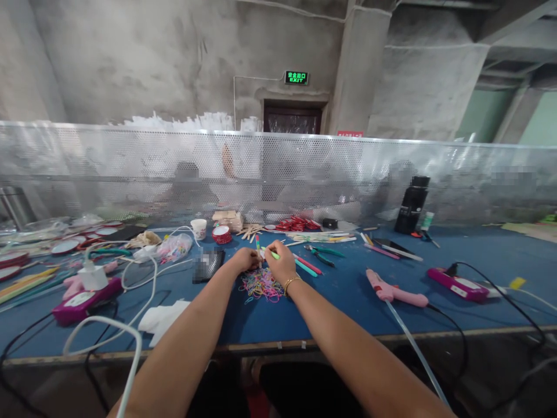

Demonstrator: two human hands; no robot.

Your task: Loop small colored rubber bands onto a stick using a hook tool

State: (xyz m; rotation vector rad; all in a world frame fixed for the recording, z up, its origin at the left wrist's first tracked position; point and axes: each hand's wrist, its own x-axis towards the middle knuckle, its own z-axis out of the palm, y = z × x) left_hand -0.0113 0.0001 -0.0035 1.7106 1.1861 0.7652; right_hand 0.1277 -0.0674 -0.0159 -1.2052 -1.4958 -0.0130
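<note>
My left hand [247,259] is closed round a narrow upright stick [257,242] whose upper part is red and green. Close beside it, my right hand [282,262] grips a light green marker [274,255], its fingers curled near the stick. Exactly where the marker's tip sits is hidden by the fingers. Under both hands lies a loose heap of small colourful rubber bands [263,285]. Just right of my right hand, a red-pink marker [310,265] and a teal marker [306,267] rest on the blue table [270,325].
Teal-handled pliers [326,253] lie to the right. Farther right are a pink glue gun [394,289], a purple power strip [459,284] and a black bottle [411,204]. At left, a white cable [130,331] loops near another purple strip [82,302]. Wooden sticks [250,231] lie behind my hands.
</note>
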